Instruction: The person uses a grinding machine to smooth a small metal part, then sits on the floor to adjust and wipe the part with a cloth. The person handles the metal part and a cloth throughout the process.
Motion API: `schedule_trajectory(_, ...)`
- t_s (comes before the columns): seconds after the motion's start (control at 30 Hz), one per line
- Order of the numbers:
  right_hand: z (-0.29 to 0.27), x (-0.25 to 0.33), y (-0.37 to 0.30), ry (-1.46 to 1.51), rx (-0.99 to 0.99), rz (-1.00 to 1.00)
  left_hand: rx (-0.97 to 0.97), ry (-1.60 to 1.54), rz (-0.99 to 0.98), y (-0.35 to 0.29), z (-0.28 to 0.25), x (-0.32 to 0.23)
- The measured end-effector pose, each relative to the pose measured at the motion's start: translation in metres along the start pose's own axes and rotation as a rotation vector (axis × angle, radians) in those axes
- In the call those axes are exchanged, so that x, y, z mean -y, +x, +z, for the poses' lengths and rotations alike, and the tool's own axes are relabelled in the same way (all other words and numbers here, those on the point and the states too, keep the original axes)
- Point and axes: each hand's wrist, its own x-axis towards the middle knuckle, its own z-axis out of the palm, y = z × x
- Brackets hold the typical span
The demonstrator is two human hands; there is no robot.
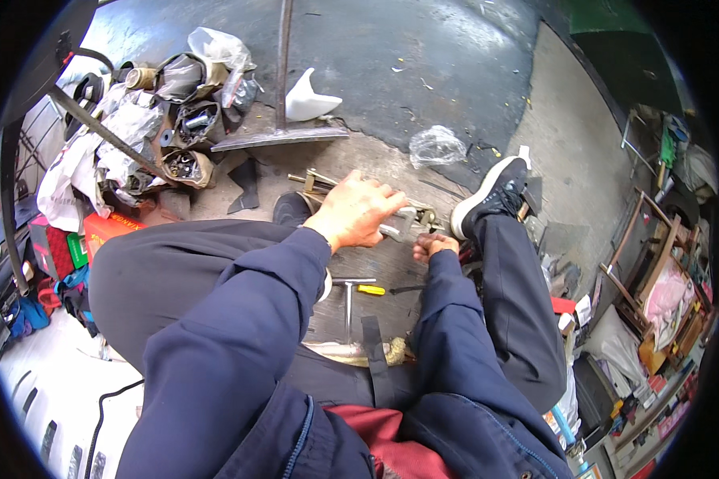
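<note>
My left hand (357,210) is closed over a grey metal piece (397,224) low between my feet, its fingers curled toward the right. What kind of part this is does not show clearly. Close by on the right, my right hand (434,246) has its fingers pressed together beside the metal's right end; whatever they pinch is too small to make out. Past my left hand, brass-coloured metal bars (318,180) stick out. Nearer me lie a T-handle wrench (349,307) and a screwdriver with a yellow handle (371,290).
Open bags of hardware (188,166) crowd the left, near an upright post on a flat metal base (284,139). Beyond my hands lie a white curved piece (309,99) and a clear plastic bag (437,147). My right shoe (495,191) flanks the work; wooden frames (651,271) clutter the right.
</note>
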Motion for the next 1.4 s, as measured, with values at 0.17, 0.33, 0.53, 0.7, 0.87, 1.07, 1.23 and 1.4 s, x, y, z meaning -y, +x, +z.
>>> schedule_trajectory(0.17, -0.004, 0.041, 0.039, 0.467, -0.015, -0.118, 0.005, 0.027, 0.006, -0.003, -0.001, 0.006)
schedule_trajectory(0.33, -0.002, 0.086, 0.026, 0.435, 0.263, -0.302, -0.006, 0.012, -0.036, -0.003, -0.002, 0.005)
schedule_trajectory(0.53, -0.001, 0.116, -0.019, 0.27, 0.269, -0.481, -0.003, 0.016, -0.03, 0.001, 0.0, 0.0)
schedule_trajectory(0.7, -0.01, 0.073, -0.061, -0.021, -0.053, -0.746, 0.016, 0.007, -0.036, 0.005, -0.001, -0.004)
schedule_trajectory(0.87, -0.019, 0.022, -0.093, 0.392, -0.009, -0.314, 0.0, 0.01, -0.011, 0.005, -0.001, -0.004)
schedule_trajectory(1.07, -0.014, -0.021, -0.075, 0.216, -0.01, 0.024, 0.004, 0.01, 0.002, 0.004, 0.001, 0.0)
schedule_trajectory(1.23, -0.006, -0.007, -0.011, 0.156, -0.036, 0.051, 0.022, 0.01, -0.001, 0.002, 0.004, 0.001)
schedule_trajectory(1.4, -0.006, 0.036, 0.028, 0.455, -0.014, 0.085, 0.017, 0.004, 0.017, 0.002, 0.003, 0.002)
